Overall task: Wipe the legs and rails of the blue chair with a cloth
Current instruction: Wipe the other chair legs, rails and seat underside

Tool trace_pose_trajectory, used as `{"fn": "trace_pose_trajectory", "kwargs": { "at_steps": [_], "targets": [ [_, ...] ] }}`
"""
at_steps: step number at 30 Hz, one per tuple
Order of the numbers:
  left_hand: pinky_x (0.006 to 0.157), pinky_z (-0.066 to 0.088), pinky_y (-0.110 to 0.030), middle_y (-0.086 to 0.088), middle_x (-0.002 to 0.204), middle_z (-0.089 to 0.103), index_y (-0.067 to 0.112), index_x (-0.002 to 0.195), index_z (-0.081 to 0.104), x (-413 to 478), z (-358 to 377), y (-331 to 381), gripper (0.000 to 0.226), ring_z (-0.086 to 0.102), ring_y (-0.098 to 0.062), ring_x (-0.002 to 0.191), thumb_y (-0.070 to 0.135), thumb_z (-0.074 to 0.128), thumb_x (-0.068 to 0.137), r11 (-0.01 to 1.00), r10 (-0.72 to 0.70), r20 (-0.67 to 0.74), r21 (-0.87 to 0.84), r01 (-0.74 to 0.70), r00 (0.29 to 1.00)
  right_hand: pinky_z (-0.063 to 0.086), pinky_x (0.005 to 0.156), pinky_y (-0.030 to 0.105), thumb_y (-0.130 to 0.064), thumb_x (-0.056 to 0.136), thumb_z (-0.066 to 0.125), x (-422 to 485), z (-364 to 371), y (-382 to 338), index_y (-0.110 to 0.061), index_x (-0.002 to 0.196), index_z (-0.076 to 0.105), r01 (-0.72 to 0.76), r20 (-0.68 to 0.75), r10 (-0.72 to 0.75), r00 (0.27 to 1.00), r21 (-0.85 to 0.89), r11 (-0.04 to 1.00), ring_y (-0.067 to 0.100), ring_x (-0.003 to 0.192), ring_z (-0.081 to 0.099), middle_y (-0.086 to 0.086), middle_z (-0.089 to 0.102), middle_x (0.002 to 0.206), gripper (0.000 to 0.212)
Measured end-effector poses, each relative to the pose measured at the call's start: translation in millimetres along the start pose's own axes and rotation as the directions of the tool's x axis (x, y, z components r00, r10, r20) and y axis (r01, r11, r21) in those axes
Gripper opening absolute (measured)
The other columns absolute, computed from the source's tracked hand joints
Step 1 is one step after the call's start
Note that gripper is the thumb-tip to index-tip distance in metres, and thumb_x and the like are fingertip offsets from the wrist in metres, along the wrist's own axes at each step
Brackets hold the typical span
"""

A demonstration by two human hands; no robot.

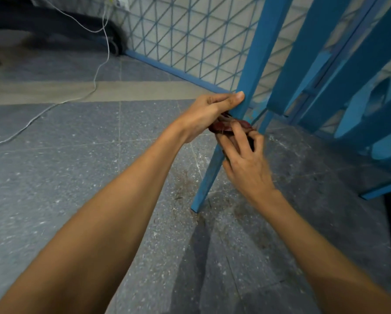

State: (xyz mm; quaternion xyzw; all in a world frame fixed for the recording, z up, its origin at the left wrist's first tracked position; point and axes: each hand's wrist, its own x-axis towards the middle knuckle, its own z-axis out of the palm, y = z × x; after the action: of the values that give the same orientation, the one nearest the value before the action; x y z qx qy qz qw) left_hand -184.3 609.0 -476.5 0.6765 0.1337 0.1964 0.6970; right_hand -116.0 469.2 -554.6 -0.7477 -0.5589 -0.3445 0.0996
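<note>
A blue chair leg (254, 53) slants from the top right down to its foot on the floor near the middle. Other blue legs and rails (339, 71) stand behind it on the right. A dark red cloth (221, 127) is wrapped against the leg about halfway down. My left hand (209, 112) grips the leg just above the cloth, thumb lying along the leg's left face. My right hand (244, 159) reaches in from below, its curled fingers pinching the cloth against the leg. Most of the cloth is hidden between the two hands.
Grey speckled floor tiles (76, 177) stretch to the left, with dirt marks around the leg's foot (195, 209). A white cable (94, 80) trails across the floor. A blue lattice gate (190, 35) stands behind the chair. Dark objects lie at the top left.
</note>
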Motion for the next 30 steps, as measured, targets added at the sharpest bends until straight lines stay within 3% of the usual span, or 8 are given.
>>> {"fn": "trace_pose_trajectory", "kwargs": {
  "at_steps": [4,8,13,16,20,24,27,30],
  "targets": [
    [0.100,0.048,-0.030,-0.007,0.103,0.073,0.012,0.102,0.071,-2,1,6,0.025,0.067,-0.016,0.100,0.030,0.057,0.094,0.995,0.029,0.001,0.099,-0.029,1.000,0.056,0.076,0.043,-0.003,0.076,0.065,-27,25,-14,-0.010,0.125,0.060,0.045,0.065,-0.047,0.997,0.034,0.998,0.037,0.106,0.037,0.009,0.031,0.141,0.050],
    [0.102,0.046,-0.031,-0.007,0.110,0.071,0.011,0.105,0.071,-4,-1,9,0.029,0.065,-0.017,0.107,0.033,0.056,0.094,0.988,0.026,0.002,0.155,-0.026,1.000,0.054,0.073,0.040,-0.003,0.075,0.060,-51,35,-16,-0.015,0.124,0.062,0.198,0.257,-0.194,0.947,0.010,0.980,0.034,0.103,0.046,0.007,0.034,0.145,0.051],
    [0.078,0.054,-0.018,0.001,0.084,0.075,0.003,0.102,0.071,-3,-3,8,0.030,0.069,-0.006,0.079,0.028,0.054,0.096,0.987,0.071,0.022,0.142,-0.073,0.997,0.041,0.089,0.043,-0.005,0.088,0.048,2,-3,21,-0.011,0.138,0.045,0.279,0.170,-0.252,0.953,-0.155,0.948,0.034,0.125,0.044,0.009,0.039,0.148,0.051],
    [0.076,0.055,-0.022,-0.007,0.086,0.076,0.001,0.094,0.071,-1,-4,9,0.035,0.071,-0.012,0.080,0.031,0.055,0.095,0.991,0.072,0.039,0.111,-0.076,0.997,0.037,0.092,0.045,-0.015,0.095,0.030,29,-16,24,-0.010,0.145,0.030,0.184,0.141,-0.155,0.978,-0.222,0.958,0.037,0.127,0.043,0.009,0.027,0.154,0.049],
    [0.064,0.050,-0.009,0.000,0.085,0.074,0.009,0.094,0.071,-2,-6,6,0.030,0.070,-0.004,0.078,0.033,0.052,0.096,0.991,0.035,0.020,0.125,-0.038,0.999,0.046,0.079,0.042,-0.015,0.084,0.053,6,8,-1,-0.013,0.130,0.056,0.189,0.149,-0.164,0.975,-0.168,0.967,0.036,0.109,0.039,0.005,0.042,0.147,0.046],
    [0.060,0.043,-0.002,0.011,0.095,0.071,0.018,0.100,0.070,-6,-14,-8,0.030,0.066,0.009,0.083,0.040,0.050,0.095,0.965,-0.037,0.003,0.261,0.035,0.999,0.051,0.072,0.038,-0.019,0.066,0.074,-38,47,-25,-0.017,0.118,0.067,0.341,0.393,-0.289,0.873,-0.066,0.938,0.030,0.105,0.036,0.004,0.052,0.139,0.052],
    [0.084,0.048,-0.022,0.011,0.103,0.070,0.022,0.104,0.070,-10,-27,-21,0.040,0.065,0.003,0.092,0.052,0.047,0.093,0.938,-0.119,-0.020,0.326,0.119,0.993,0.051,0.069,0.035,-0.016,0.070,0.070,-51,55,-24,-0.021,0.111,0.069,0.396,0.395,-0.353,0.848,-0.032,0.918,0.026,0.104,0.040,0.000,0.054,0.137,0.041],
    [0.101,0.040,-0.047,0.011,0.109,0.069,0.026,0.111,0.068,-14,-35,-27,0.048,0.063,-0.008,0.103,0.062,0.044,0.089,0.913,-0.191,-0.058,0.355,0.199,0.980,0.049,0.069,0.037,-0.010,0.074,0.068,-37,38,-2,-0.023,0.121,0.063,0.374,0.283,-0.338,0.898,-0.081,0.924,0.027,0.102,0.040,0.003,0.051,0.140,0.049]
  ]
}}
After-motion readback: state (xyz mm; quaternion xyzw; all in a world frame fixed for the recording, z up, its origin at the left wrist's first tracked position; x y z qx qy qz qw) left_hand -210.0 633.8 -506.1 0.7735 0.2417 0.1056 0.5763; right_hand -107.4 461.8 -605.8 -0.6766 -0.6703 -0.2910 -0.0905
